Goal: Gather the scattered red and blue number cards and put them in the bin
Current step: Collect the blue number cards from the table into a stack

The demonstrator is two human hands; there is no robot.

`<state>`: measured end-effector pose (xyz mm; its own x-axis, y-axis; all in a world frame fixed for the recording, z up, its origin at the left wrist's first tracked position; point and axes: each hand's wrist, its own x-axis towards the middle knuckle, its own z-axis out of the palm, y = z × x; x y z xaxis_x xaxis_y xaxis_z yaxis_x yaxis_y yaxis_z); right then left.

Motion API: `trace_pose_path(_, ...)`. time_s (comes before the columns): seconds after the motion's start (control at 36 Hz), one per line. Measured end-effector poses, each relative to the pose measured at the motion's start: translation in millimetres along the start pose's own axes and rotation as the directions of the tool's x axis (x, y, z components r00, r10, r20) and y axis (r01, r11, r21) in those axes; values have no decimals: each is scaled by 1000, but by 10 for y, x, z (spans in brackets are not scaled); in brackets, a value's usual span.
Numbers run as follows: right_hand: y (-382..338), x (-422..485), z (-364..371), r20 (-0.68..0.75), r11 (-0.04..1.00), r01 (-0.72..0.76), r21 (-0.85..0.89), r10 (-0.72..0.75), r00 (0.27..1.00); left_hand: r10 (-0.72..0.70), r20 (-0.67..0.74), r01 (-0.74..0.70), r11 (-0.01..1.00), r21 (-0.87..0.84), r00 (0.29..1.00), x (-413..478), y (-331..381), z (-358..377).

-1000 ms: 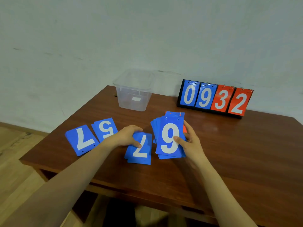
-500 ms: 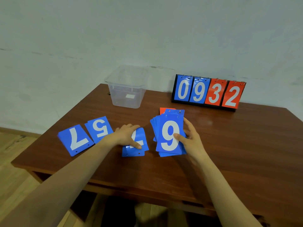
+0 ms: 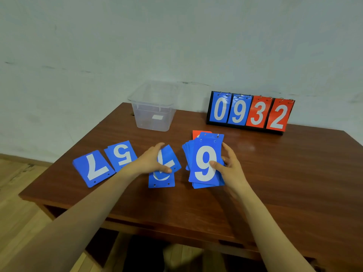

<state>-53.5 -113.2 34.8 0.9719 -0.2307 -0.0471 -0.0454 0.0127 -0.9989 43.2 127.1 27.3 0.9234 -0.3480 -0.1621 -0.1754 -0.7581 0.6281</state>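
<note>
- A fanned stack of blue cards (image 3: pixel 204 163), "9" on top, is gripped by the right hand (image 3: pixel 230 167); a red card (image 3: pixel 198 133) shows behind it.
- A blue "7" card (image 3: pixel 169 160) is pinched, tilted, by the left hand (image 3: pixel 151 161), above another blue card (image 3: pixel 161 180) lying flat.
- Loose "5" (image 3: pixel 121 155) and "7" (image 3: pixel 92 167) cards are seen at 9 o'clock of that hand.
- The clear bin (image 3: pixel 154 108) is located at 12 o'clock, well apart; the scoreboard (image 3: pixel 249 112) at 1 o'clock.

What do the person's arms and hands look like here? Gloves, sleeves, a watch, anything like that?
Nothing is worn that shows. The left hand and the right hand are bare, with no gloves, rings or watch in view. Both forearms are bare too, uncovered right down to the bottom edge of the picture, so no sleeve appears. The fingernails look short and unpainted.
</note>
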Motion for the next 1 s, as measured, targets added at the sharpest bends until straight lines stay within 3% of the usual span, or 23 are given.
trace_pose_path(0.08,6,-2,11,-4,1000,-5,1,5,1000,-82,-33,87,974,208,996,6,-38,65)
trace_pose_path(0.25,-3,3,7,-11,1000,-5,12,5,1000,-151,-102,175,939,297,983,-54,-43,44)
trace_pose_path(0.42,2,4,11,-5,1000,-12,-5,12,1000,-361,-70,348,803,483,930,-141,-109,-18)
trace_pose_path(0.5,-2,-1,19,-6,1000,-24,-3,24,1000,-400,-65,372,765,525,914,-158,-135,0)
trace_pose_path(0.61,-15,-19,12,25,1000,15,-25,-15,1000,-268,-65,260,805,533,961,-70,-183,-37)
trace_pose_path(0.69,-36,-38,2,90,998,39,-55,-34,995,-138,54,88,841,533,989,-16,-149,-148)
trace_pose_path(0.81,-42,-51,-6,120,996,29,-85,-19,993,-156,216,16,844,536,964,-9,-119,-229)
trace_pose_path(1.0,-23,-45,-8,115,993,19,-113,-6,993,-170,247,17,853,522,954,36,-105,-303)
